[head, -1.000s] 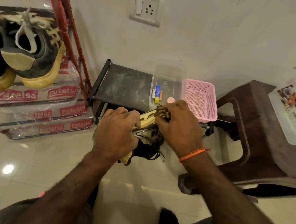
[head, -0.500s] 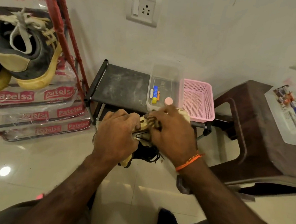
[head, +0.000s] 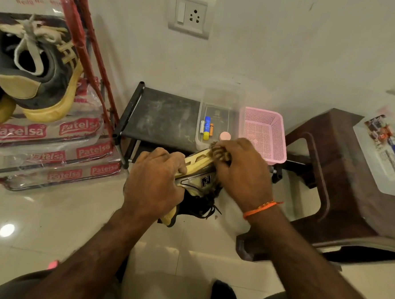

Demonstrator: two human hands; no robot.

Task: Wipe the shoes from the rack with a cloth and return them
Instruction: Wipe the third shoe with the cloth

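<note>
**Mia:** Down near the floor, in the middle, just on the near side of the little black rack point(head: 161, 117), what is going on?

**Sam:** A person holds a shoe point(head: 196, 178) up off the tiles. It is black and yellow. The left hand point(head: 154, 181) is curled tight round the near end of it. The right hand point(head: 241, 172) has its fingers bunched round a brown cloth point(head: 218, 150) and pushes it on the far end of the shoe.

**Mia:** So the shoe is being wiped?

**Sam:** I think so. The cloth sits right on the yellow edge.

**Mia:** How do you wipe it well?

**Sam:** Keep the left hand firm so the shoe does not wobble. Rub along the yellow edge in long strokes. Then turn the shoe so the other side gets cleaned too. I cannot see that side from here.

**Mia:** What about the strings?

**Sam:** The dark laces point(head: 208, 209) hang down under the shoe. Keep the cloth from catching on them.

**Mia:** Are there more shoes?

**Sam:** Yes, a pair of shoes point(head: 38, 77) sits high up on the far left, on the red rack point(head: 90, 41).

**Mia:** And what is on the black rack?

**Sam:** A clear box point(head: 220, 104) and a pink basket point(head: 266, 130) stand side by side on the right half. The left half looks dusty.
</note>
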